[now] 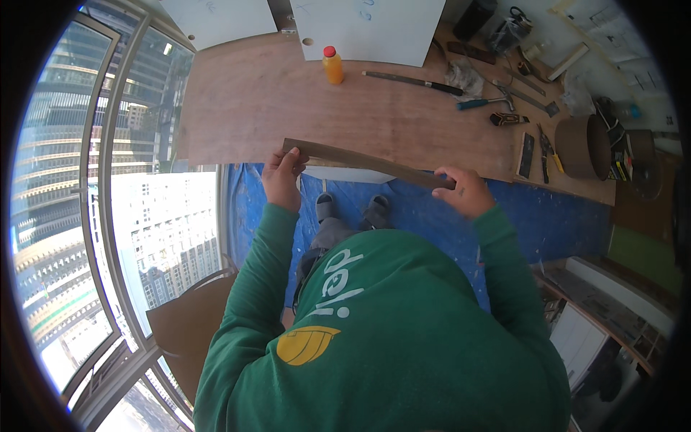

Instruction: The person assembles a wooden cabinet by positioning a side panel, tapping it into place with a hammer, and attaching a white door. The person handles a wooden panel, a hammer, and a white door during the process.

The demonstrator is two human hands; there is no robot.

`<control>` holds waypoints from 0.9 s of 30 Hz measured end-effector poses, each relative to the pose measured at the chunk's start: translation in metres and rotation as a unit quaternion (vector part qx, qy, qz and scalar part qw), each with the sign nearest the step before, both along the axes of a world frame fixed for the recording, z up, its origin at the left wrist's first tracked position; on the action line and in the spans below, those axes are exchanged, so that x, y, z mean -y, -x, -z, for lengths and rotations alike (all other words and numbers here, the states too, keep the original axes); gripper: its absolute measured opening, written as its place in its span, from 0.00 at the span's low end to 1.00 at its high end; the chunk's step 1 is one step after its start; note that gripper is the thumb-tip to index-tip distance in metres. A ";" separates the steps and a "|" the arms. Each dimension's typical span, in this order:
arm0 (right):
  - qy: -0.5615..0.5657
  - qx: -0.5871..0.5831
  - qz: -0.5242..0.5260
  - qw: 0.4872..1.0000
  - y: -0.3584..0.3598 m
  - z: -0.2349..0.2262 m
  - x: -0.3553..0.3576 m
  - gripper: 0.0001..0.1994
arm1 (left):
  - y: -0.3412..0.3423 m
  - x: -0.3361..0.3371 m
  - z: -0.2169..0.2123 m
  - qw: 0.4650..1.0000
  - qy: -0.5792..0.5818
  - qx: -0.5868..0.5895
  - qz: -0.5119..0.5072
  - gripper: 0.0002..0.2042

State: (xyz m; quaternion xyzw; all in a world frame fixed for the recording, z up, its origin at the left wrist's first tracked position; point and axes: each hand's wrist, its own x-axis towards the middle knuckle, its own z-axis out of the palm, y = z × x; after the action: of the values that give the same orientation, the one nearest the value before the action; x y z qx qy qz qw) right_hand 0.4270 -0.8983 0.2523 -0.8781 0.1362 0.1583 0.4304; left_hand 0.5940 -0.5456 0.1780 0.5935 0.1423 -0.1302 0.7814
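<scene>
Strip (367,161) of thin brown material, held up between my two hands, runs with its long axis from left to right across my view, slanting so that its left end lies farther from me and its right end nearer. It bows slightly along its length and shows in front of the near edge of the wooden worktable (245,108). My left hand (283,178) is clamped on the left end, thumb pressed on the face, and a corner pokes out past the fingertips. My right hand (466,194) pinches the other end, fingers on the far edge and thumb on the near one. Beyond the strip an orange bottle (332,68) with a red cap stands upright, just this side of a white panel (367,29). To its right lies a long tool (432,85) with a dark handle. The right side of the tabletop is the crowded part — a hammer (475,104), a cutter knife (509,119), pliers (547,147) and a brown roll (579,147) standing by the near corner. Blue sheeting (561,216) covers the floor below.
</scene>
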 end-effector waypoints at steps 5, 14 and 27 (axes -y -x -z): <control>0.005 0.004 -0.041 0.999 -0.016 0.015 0.002 0.21 | -0.013 -0.023 0.015 0.997 -0.047 -0.020 -0.052 0.09; -0.077 -0.147 -0.034 0.986 -0.051 0.069 0.025 0.13 | -0.042 -0.074 0.062 0.986 -0.133 -0.041 -0.091 0.10; -0.107 -0.113 0.022 0.988 -0.058 0.100 0.021 0.13 | -0.059 -0.100 0.124 0.983 -0.156 -0.065 -0.078 0.12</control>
State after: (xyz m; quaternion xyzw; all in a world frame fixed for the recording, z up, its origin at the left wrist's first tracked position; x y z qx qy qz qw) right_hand 0.4855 -0.9192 0.1527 -0.7999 0.1859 0.2606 0.5076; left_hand 0.6526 -0.4458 0.0538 0.6854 0.2569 -0.0836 0.6762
